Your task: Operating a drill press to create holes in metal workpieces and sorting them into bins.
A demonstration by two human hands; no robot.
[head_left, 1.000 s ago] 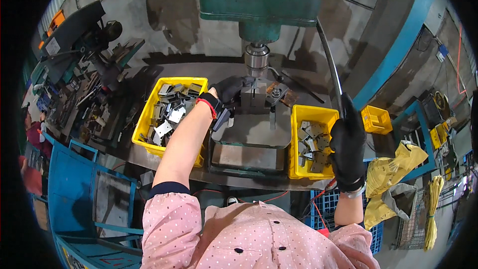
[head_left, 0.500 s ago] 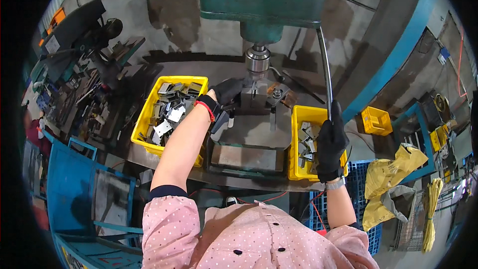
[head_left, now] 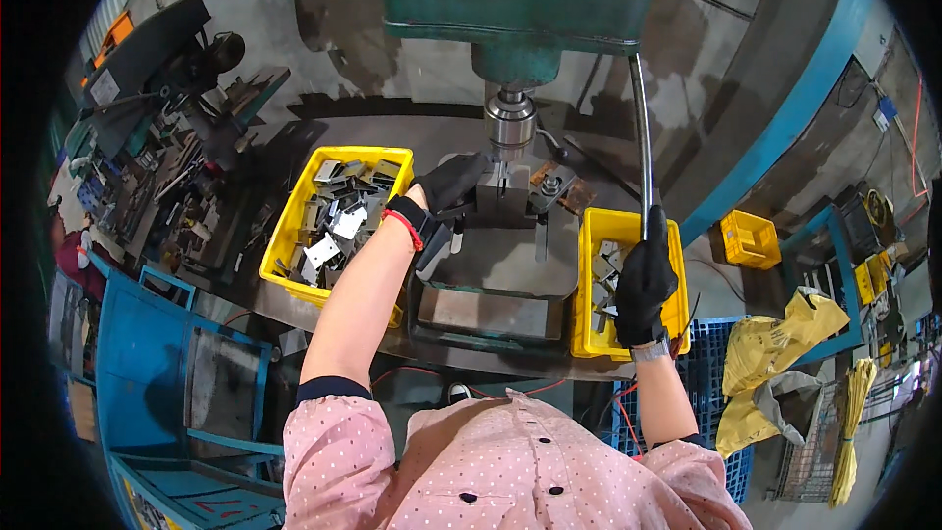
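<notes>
One metal lever (head_left: 644, 137) gripped in right hand (head_left: 645, 280), extending above it.

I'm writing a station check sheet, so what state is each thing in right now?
Left hand: gloved, at the metal block
Right hand: gloved, closed around the lever
Lever: gripped near its lower end
Drill chuck: above the block; spinning or stopped, cannot tell
Left yellow bin: open-topped, heaped with metal pieces
Right yellow bin: open-topped, holding pieces, partly hidden
Yellow sack: crumpled
</notes>
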